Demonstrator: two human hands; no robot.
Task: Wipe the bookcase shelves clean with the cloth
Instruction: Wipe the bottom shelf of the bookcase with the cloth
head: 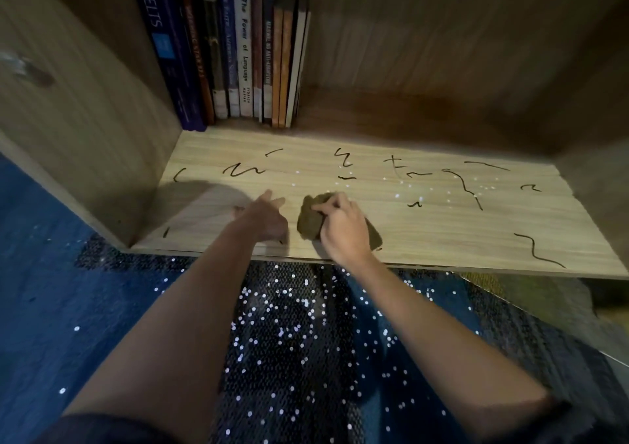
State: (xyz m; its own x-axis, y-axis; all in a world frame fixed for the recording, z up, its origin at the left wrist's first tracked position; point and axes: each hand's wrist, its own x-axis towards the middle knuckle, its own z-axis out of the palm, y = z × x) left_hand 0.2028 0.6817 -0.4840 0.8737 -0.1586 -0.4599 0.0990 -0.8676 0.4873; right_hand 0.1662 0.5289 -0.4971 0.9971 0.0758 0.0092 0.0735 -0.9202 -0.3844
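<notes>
The light is dim and warm, and it reaches only the front of the shelf [425, 225]; the back recess sinks into brown gloom. My left hand [269, 219] throws a soft shadow to its left. Small bright specks glint on the wood. The picture's edges bow and smear, most at the right side.

A row of books [218, 52] stands upright, spines facing out, packed close against one another. Furthest left is a dark blue book [160, 35] marked "IELTS" in white. Near the middle a white spine [243, 52] reads "The Power of Language". Towards the right end are two orange spines [281, 69], then a thin pale one at the very end. Below, a dark sequined fabric [289, 341] glitters with small bright dots over blue folds. To its left lies a plain blue floor covering [37, 290]. At the right edge sits an olive-grey patch [544, 300], too blurred to identify.
</notes>
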